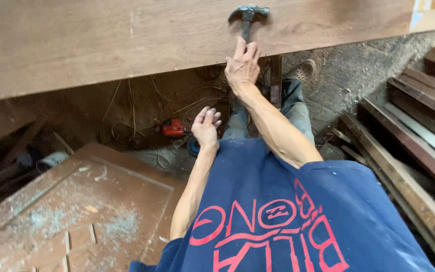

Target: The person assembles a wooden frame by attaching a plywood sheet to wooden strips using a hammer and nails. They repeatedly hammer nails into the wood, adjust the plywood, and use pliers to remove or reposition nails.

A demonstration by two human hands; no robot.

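A hammer (247, 14) held against a wide wooden board (101, 40).

The right hand (242, 65) is wrapped tight around the lower end of the hammer's handle, fingers curled closed on it, and the dark metal head lies on the face of the board near its top edge. The left hand (206, 126) hangs free below the board's lower edge, fingers loosely together and slightly bent, gripping nothing and touching nothing. Beyond it, on the dusty floor among loose wires, sits a red power tool (174, 128). Stacked planks (409, 131) lie to the right, and a worn panelled door (91, 206) lies flat at lower left.
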